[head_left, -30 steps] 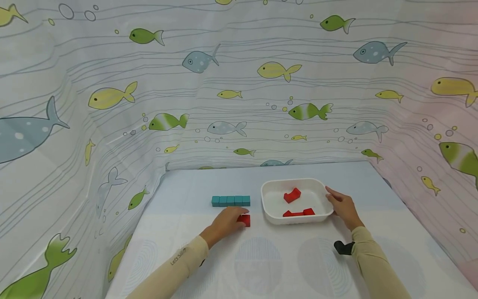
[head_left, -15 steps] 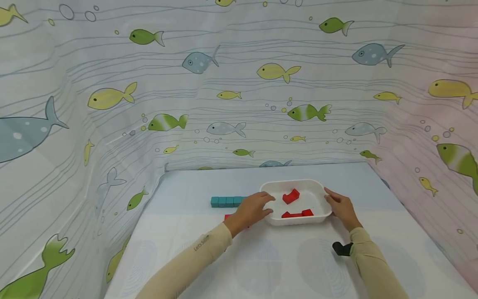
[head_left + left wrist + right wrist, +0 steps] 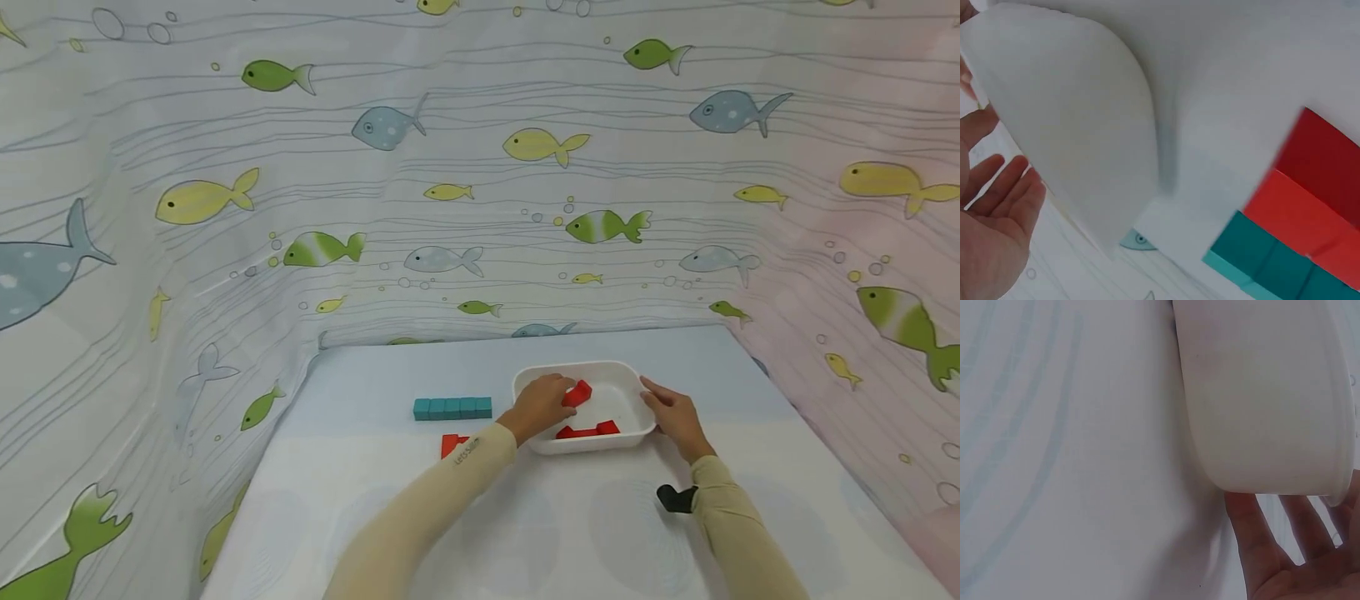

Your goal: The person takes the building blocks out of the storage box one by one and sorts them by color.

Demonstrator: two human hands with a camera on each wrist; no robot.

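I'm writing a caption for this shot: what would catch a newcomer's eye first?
The fish-patterned curtain fills the whole background around the table. In the middle, a white tray holds red blocks; the left hand reaches into it at one red piece while the right hand rests on the tray's right rim. Left of the tray lie a row of teal blocks and another red block.

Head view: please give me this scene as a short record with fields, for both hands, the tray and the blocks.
left hand: inside the tray, at a red block; whether it grips the block cannot be told
right hand: fingers rest on the tray's right rim
tray: white, on the table
in tray: a second red piece near the front wall
on table: teal row left of the tray; another red piece in front of it
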